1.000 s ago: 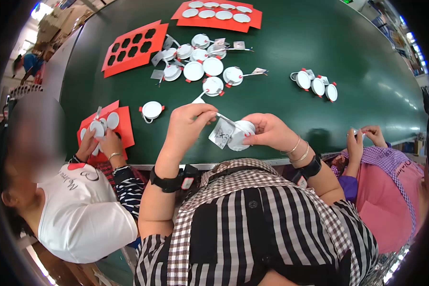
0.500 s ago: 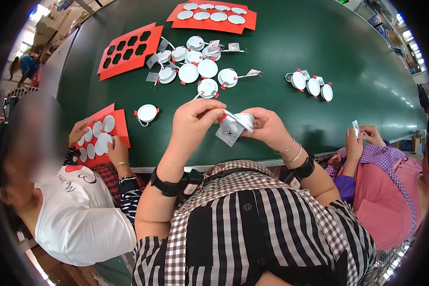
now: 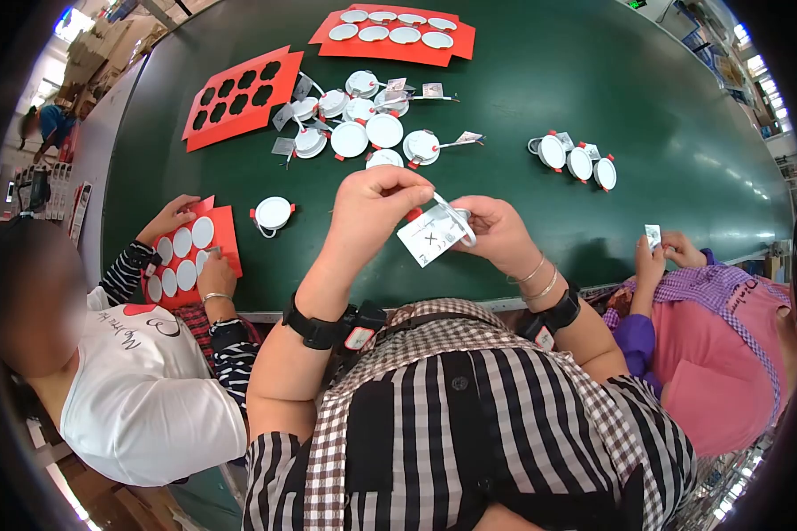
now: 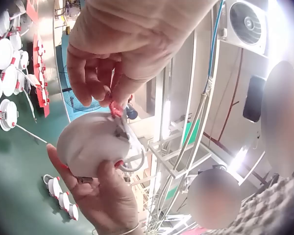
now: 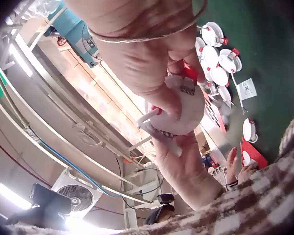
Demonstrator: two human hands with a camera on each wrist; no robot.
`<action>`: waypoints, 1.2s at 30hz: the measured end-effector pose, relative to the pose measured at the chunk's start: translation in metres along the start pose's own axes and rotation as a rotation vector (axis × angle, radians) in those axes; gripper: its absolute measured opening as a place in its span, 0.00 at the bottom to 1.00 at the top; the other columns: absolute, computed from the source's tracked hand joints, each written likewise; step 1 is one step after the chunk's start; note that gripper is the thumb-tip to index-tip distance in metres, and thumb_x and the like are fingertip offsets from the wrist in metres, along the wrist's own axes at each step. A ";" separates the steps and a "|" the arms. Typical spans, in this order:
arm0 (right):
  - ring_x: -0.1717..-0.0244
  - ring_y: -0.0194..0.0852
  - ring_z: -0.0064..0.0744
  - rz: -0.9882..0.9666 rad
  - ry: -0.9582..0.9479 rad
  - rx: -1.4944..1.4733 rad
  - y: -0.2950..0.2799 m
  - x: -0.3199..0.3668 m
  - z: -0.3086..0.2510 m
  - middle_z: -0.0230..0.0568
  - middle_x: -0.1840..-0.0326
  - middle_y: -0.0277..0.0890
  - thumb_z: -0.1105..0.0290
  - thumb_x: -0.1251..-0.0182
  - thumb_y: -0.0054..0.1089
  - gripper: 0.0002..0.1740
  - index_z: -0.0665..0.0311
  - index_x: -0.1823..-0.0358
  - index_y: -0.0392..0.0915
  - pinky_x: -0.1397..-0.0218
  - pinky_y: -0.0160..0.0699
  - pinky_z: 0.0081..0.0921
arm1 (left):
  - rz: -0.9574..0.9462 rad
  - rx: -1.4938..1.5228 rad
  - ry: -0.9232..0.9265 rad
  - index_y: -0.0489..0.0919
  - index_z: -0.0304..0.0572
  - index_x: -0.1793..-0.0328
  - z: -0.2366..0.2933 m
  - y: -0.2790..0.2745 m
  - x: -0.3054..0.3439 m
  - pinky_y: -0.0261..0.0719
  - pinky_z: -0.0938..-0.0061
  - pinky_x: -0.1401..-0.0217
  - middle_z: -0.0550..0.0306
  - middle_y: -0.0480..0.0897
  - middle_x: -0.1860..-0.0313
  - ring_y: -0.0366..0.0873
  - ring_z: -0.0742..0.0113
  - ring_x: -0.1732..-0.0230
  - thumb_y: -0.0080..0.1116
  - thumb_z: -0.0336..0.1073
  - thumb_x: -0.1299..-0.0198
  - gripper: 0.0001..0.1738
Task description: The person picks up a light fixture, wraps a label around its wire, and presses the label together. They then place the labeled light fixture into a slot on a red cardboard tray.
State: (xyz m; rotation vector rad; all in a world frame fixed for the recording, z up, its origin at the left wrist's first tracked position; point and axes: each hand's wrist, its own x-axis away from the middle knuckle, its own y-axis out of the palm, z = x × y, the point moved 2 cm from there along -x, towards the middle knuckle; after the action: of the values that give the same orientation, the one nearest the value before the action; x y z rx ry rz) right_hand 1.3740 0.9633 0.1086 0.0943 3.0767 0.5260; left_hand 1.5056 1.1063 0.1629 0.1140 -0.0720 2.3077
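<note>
With our left hand [image 3: 369, 212] we pinch a white cable [image 3: 452, 212]; our right hand [image 3: 498, 234] grips its round lamp [image 4: 90, 144] above the green table's [image 3: 522, 97] near side. Other lamps [image 3: 349, 139] lie far left.

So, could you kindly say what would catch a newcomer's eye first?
Probably the round white fitting in the person's right grip, front and centre, with a printed white tag near it. Next, the cluster of round white discs beyond on the dark green tabletop, then the red sheet with eight dark cut-outs left of them.
</note>
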 end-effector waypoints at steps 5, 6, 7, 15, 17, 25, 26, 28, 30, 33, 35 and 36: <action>0.53 0.78 0.24 0.166 -0.057 -0.006 0.004 0.002 -0.002 0.39 0.53 0.78 0.83 0.45 0.64 0.21 0.71 0.48 0.73 0.46 0.78 0.22 | -0.064 0.081 -0.046 0.83 0.32 0.59 -0.006 -0.003 0.000 0.75 0.82 0.64 0.58 0.83 0.67 0.77 0.77 0.69 0.58 0.28 0.41 0.07; 0.53 0.78 0.24 0.170 -0.057 -0.009 0.006 0.004 -0.001 0.39 0.53 0.78 0.83 0.45 0.64 0.21 0.71 0.48 0.73 0.46 0.78 0.22 | -0.067 0.080 -0.048 0.83 0.32 0.59 -0.008 -0.004 0.001 0.75 0.82 0.64 0.58 0.83 0.67 0.77 0.77 0.69 0.58 0.28 0.41 0.07; 0.53 0.78 0.24 0.197 -0.072 0.016 0.006 0.004 -0.001 0.39 0.53 0.78 0.83 0.45 0.65 0.21 0.71 0.48 0.73 0.46 0.78 0.21 | -0.066 0.113 -0.055 0.83 0.32 0.58 -0.010 -0.005 0.002 0.76 0.81 0.63 0.58 0.83 0.66 0.77 0.76 0.68 0.58 0.28 0.40 0.08; 0.53 0.78 0.25 0.338 -0.229 0.124 0.004 0.003 0.008 0.39 0.54 0.78 0.85 0.45 0.64 0.21 0.71 0.48 0.74 0.48 0.79 0.22 | 0.246 -0.466 0.525 0.82 0.32 0.62 -0.012 0.007 0.014 0.74 0.78 0.64 0.57 0.83 0.68 0.77 0.73 0.67 0.60 0.28 0.42 0.06; 0.53 0.77 0.24 0.386 -0.308 0.130 0.007 -0.002 -0.001 0.38 0.53 0.78 0.85 0.45 0.64 0.21 0.71 0.48 0.74 0.48 0.79 0.22 | 0.280 -0.427 0.439 0.81 0.31 0.63 -0.013 0.014 0.017 0.72 0.78 0.66 0.56 0.81 0.71 0.76 0.71 0.69 0.61 0.27 0.44 0.05; 0.52 0.77 0.23 0.417 -0.330 -0.007 0.020 -0.008 -0.005 0.37 0.53 0.78 0.86 0.44 0.62 0.21 0.72 0.48 0.73 0.46 0.77 0.21 | 0.341 -0.645 0.662 0.77 0.35 0.71 0.009 0.022 0.022 0.72 0.67 0.68 0.52 0.75 0.75 0.74 0.56 0.71 0.60 0.23 0.51 0.03; 0.52 0.77 0.23 0.426 -0.324 -0.026 0.020 -0.010 -0.005 0.37 0.53 0.78 0.85 0.44 0.62 0.20 0.71 0.48 0.73 0.47 0.77 0.21 | 0.337 -0.722 0.709 0.76 0.36 0.71 0.012 0.022 0.016 0.71 0.65 0.68 0.52 0.75 0.76 0.74 0.55 0.71 0.59 0.22 0.53 0.04; 0.52 0.77 0.23 0.421 -0.324 -0.044 0.016 -0.019 -0.010 0.36 0.54 0.78 0.84 0.43 0.62 0.20 0.70 0.48 0.73 0.47 0.78 0.22 | 0.319 -0.862 0.766 0.77 0.37 0.69 0.020 0.018 0.013 0.72 0.64 0.67 0.52 0.76 0.74 0.75 0.53 0.69 0.62 0.25 0.53 0.06; 0.52 0.77 0.23 0.344 -0.223 -0.181 0.012 -0.023 -0.010 0.36 0.53 0.78 0.82 0.41 0.61 0.19 0.69 0.47 0.74 0.47 0.77 0.23 | 0.222 -0.778 0.722 0.77 0.36 0.68 0.022 0.010 0.011 0.73 0.64 0.66 0.52 0.77 0.74 0.75 0.53 0.69 0.63 0.26 0.53 0.06; 0.51 0.77 0.24 0.238 -0.050 -0.295 0.014 -0.023 -0.022 0.36 0.51 0.78 0.80 0.39 0.60 0.18 0.67 0.47 0.74 0.46 0.77 0.24 | 0.090 -0.728 0.682 0.80 0.36 0.66 0.038 -0.006 0.007 0.74 0.66 0.64 0.53 0.79 0.72 0.77 0.55 0.68 0.65 0.30 0.52 0.08; 0.50 0.76 0.25 0.209 -0.022 -0.317 0.016 -0.026 -0.019 0.35 0.49 0.77 0.78 0.38 0.60 0.19 0.66 0.44 0.73 0.44 0.76 0.25 | 0.000 -0.748 0.694 0.80 0.36 0.67 0.042 -0.014 0.004 0.74 0.66 0.64 0.54 0.79 0.72 0.77 0.56 0.68 0.65 0.29 0.51 0.07; 0.49 0.76 0.26 0.194 0.004 -0.328 0.018 -0.028 -0.020 0.35 0.48 0.76 0.78 0.38 0.60 0.20 0.65 0.43 0.72 0.43 0.75 0.26 | -0.012 -0.629 0.655 0.80 0.36 0.66 0.041 -0.018 0.003 0.74 0.67 0.64 0.53 0.80 0.71 0.77 0.56 0.67 0.65 0.30 0.51 0.07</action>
State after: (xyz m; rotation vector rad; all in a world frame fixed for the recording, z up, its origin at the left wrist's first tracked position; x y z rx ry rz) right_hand 1.4021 0.9718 0.1338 0.3872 2.9515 1.0301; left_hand 1.5189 1.1172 0.2042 -0.9427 -0.4459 2.0947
